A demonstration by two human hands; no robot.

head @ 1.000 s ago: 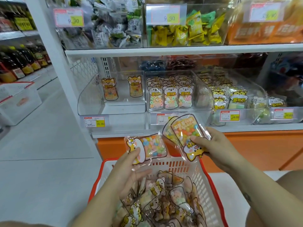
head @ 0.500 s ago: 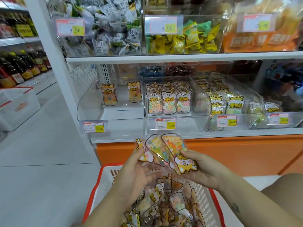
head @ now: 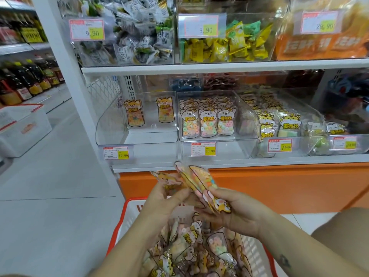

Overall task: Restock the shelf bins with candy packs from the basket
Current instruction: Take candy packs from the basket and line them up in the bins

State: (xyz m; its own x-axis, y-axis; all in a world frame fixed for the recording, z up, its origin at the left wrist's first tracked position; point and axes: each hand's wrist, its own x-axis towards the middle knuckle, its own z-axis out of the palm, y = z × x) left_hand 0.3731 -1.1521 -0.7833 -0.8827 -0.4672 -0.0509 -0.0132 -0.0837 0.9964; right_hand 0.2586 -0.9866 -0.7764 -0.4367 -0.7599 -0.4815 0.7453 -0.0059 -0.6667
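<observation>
Supermarket shelving fills the view, with clear bins along the middle shelf. Low in front, over the red basket (head: 118, 226) heaped with loose packs (head: 191, 236), the right hand (head: 237, 210) clamps a fan of fox-print candy packs (head: 201, 182) between thumb and curled fingers. The left hand (head: 161, 202) pinches one more pack (head: 165, 177) at the fan's edge. The left bin (head: 111, 126) holds only two matching packs, upright at its back; the koala-pack bin (head: 229, 148) beside it looks full. Slick film in a loose fan invites a slip, dropping a pack into the basket or onto the floor. Mixed prints could also land in the wrong bin.
</observation>
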